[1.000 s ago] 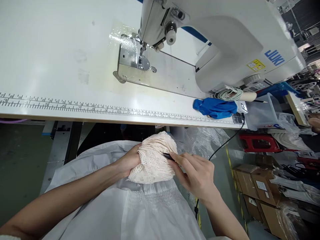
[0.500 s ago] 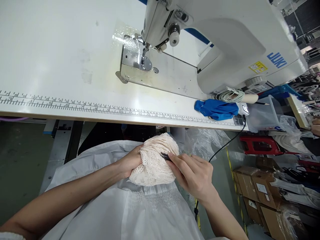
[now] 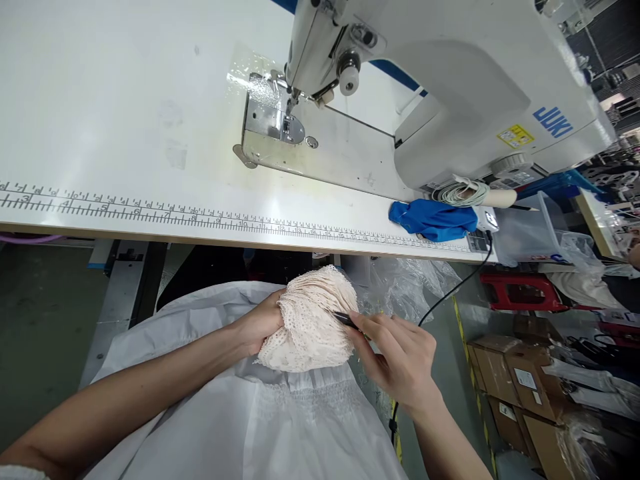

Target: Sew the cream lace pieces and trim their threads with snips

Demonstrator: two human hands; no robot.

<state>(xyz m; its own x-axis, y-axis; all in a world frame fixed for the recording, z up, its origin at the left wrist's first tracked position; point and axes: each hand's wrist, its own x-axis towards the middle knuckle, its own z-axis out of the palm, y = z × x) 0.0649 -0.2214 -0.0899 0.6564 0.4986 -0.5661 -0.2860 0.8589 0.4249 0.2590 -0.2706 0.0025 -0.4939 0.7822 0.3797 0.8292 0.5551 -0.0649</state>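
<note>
A gathered bundle of cream lace fabric (image 3: 313, 327) is held over my lap, below the table's front edge. My left hand (image 3: 265, 323) grips the bundle from its left side, with the fingertips hidden behind the folds. At the right side, my right hand (image 3: 395, 350) is closed on a small dark pointed tool (image 3: 345, 319), whose tip touches the lace folds. What kind of tool it is cannot be made out. White gathered fabric (image 3: 310, 427) lies across my lap beneath the bundle.
A white sewing machine (image 3: 450, 87) stands on the white table (image 3: 125, 133), which has a printed ruler along its front edge. A blue cloth (image 3: 434, 219), coiled cord (image 3: 463, 192) and clear plastic bin (image 3: 525, 227) are at the right. Cardboard boxes (image 3: 520, 373) stand on the floor.
My right hand has moved slightly right with the dark tool, and more of the tool shows. My left hand and the lace bundle have hardly moved.
</note>
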